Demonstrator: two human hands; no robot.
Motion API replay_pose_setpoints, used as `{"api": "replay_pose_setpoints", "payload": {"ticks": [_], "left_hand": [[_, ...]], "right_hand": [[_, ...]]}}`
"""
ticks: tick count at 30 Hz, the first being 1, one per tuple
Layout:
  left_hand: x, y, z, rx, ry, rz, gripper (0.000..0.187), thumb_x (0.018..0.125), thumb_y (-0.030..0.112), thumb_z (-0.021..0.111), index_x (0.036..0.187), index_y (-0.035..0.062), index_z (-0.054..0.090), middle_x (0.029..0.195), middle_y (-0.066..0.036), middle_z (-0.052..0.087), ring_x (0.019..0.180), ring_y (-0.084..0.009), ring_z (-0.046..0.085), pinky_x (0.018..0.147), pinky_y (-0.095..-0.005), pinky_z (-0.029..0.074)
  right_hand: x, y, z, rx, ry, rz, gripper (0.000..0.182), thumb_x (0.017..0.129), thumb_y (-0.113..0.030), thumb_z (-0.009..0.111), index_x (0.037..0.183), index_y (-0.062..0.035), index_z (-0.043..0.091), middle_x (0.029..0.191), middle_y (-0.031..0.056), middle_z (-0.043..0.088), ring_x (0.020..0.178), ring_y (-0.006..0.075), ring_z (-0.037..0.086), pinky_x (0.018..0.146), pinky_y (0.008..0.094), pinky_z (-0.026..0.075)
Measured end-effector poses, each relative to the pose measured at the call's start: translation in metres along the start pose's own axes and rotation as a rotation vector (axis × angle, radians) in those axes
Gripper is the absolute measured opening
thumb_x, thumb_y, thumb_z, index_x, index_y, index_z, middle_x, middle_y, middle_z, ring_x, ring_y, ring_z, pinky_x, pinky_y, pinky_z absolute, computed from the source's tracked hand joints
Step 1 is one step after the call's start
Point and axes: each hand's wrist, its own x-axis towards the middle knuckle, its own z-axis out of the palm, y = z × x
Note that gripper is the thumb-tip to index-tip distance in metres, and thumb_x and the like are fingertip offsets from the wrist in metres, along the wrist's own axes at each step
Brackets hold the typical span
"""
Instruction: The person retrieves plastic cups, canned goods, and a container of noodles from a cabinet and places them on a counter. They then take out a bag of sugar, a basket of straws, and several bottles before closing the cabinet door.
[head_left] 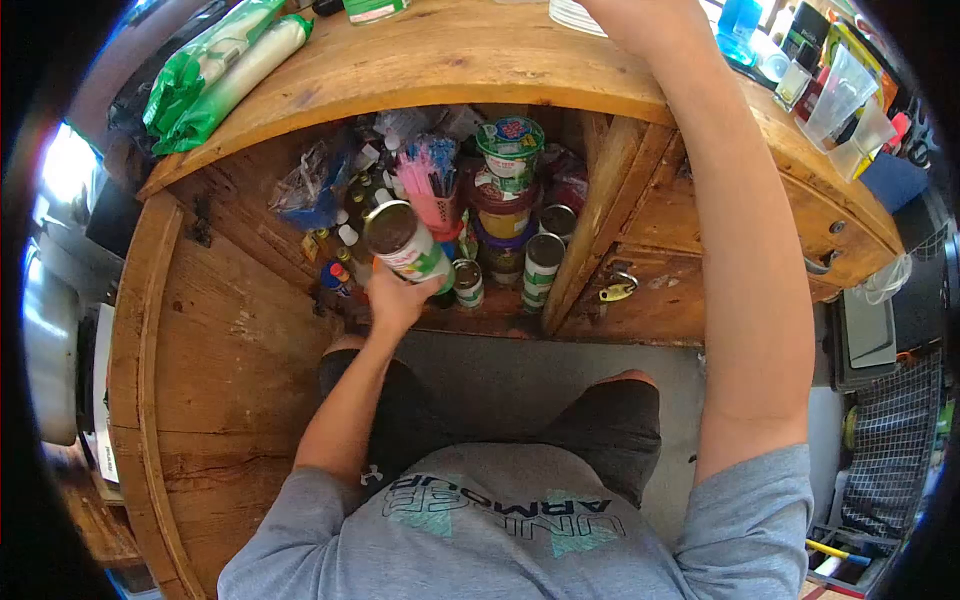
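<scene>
My left hand point(398, 302) is wrapped round a large can point(412, 258) with a white and green label, held tilted at the cupboard opening. Behind it stands a pink basket point(436, 208) with pink and blue straw-like sticks. Smaller cans, a short can point(468, 283) and a taller can point(541, 268), stand to its right on the cupboard floor. My right hand point(632, 22) reaches over the countertop at the top edge, beside a white round ribbed item point(577, 17); its fingers are cut off by the frame.
Stacked tubs point(507, 165) fill the cupboard's middle, with small bottles on the left. The open wooden door point(235, 400) stands at left. Green-and-white packages point(225, 75) lie on the countertop point(440, 60). Plastic cups point(845, 105) and bottles crowd its right end. A padlock point(618, 290) hangs below.
</scene>
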Motion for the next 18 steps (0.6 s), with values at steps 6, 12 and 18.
{"api": "replay_pose_setpoints", "payload": {"ticks": [6,12,18], "left_hand": [[-0.021,0.097,-0.092,-0.041,-0.093,-0.074,0.048,0.066,0.005,0.088,0.108,-0.0049,0.068,0.104,-0.012,0.075,0.096,-0.0188,0.072,0.089,-0.0349,0.056],[-0.032,0.189,-0.154,-0.148,-0.140,0.011,0.064,0.063,-0.001,0.087,0.121,-0.0037,0.062,0.111,-0.010,0.071,0.101,-0.0217,0.070,0.095,-0.0378,0.054],[-0.022,0.269,-0.192,-0.167,-0.176,0.092,0.075,0.058,0.005,0.091,0.126,-0.0025,0.060,0.114,-0.009,0.070,0.104,-0.0212,0.068,0.096,-0.0379,0.053]], "right_hand": [[0.001,-0.003,-0.001,0.025,-0.024,-0.001,0.090,0.082,-0.035,0.079,0.133,0.0189,0.028,0.113,0.0358,0.064,0.109,0.0459,0.064,0.095,0.0456,0.053],[0.011,0.007,0.018,0.032,0.069,-0.013,0.077,0.081,-0.029,0.079,0.128,0.0150,0.039,0.111,0.0310,0.066,0.105,0.0408,0.067,0.091,0.0439,0.054],[0.007,0.009,0.018,-0.056,-0.045,-0.043,0.103,0.085,-0.051,0.073,0.136,0.0238,0.025,0.113,0.0388,0.064,0.110,0.0490,0.065,0.095,0.0484,0.053]]}}
